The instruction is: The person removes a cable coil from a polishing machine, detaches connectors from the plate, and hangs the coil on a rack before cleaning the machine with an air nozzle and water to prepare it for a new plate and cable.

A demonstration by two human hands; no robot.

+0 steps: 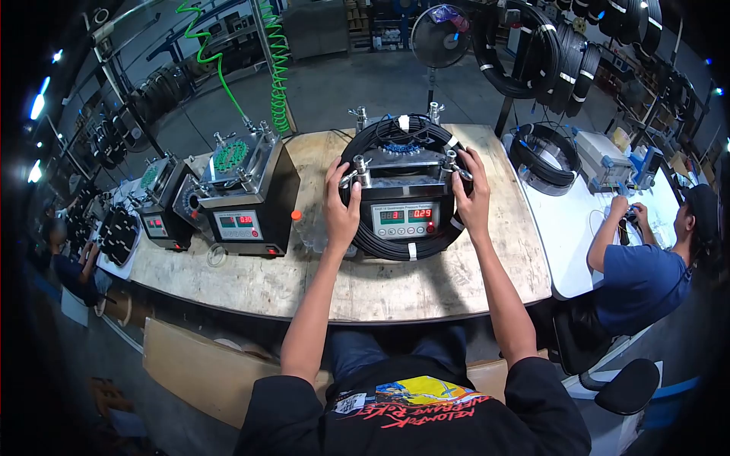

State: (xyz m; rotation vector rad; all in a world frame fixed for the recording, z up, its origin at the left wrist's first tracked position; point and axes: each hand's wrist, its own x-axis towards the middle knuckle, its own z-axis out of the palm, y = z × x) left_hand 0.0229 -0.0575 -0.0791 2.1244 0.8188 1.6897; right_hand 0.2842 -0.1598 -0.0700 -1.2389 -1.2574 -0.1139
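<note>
A coil of black cable (414,250) lies around the polishing machine (403,216) in front of me, its lower part passing below the red-digit display. White ties mark the coil at its top and bottom. My left hand (344,205) is at the left side of the coil, thumb beside a metal clamp knob (362,172), fingers curled to the outside. On the right side, my right hand (472,199) has its thumb near another clamp knob (450,161) and its fingers bent round the coil's edge. Both hands look closed on the coil.
Two similar machines (242,209) (161,204) stand left on the wooden table (205,275). A red-capped bottle (297,226) is beside my left hand. At right, a co-worker (639,273) sits by a white table with another coil (544,169). Another person (72,262) is far left.
</note>
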